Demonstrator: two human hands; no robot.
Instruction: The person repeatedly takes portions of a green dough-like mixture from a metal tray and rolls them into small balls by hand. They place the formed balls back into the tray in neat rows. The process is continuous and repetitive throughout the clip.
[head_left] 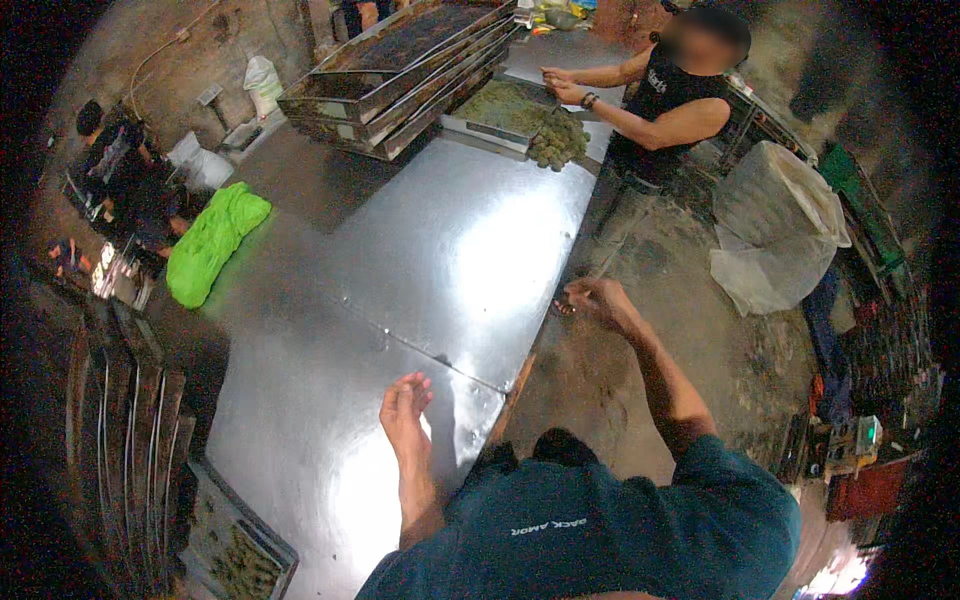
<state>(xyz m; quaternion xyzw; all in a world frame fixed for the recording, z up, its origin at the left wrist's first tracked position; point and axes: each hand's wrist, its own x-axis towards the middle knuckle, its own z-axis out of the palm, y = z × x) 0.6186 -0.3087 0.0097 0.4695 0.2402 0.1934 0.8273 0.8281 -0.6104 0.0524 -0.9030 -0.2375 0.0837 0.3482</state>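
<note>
My left hand is raised over the near part of a shiny metal table. Its fingers are loosely bent and a little apart, with nothing seen in them. To the right, my right hand hangs past the table's right edge, above the floor. Its fingers curl inward, and whatever they hold, if anything, is hidden. Both hands are apart from the shallow tray at the far end, which has a greenish crumbly layer in it. A clump of similar material lies beside that tray.
Stacked dark trays stand at the table's far left; a bright green cloth bundle lies nearer. More trays and one with greenish contents are at lower left. A co-worker stands far right, near a translucent plastic sheet.
</note>
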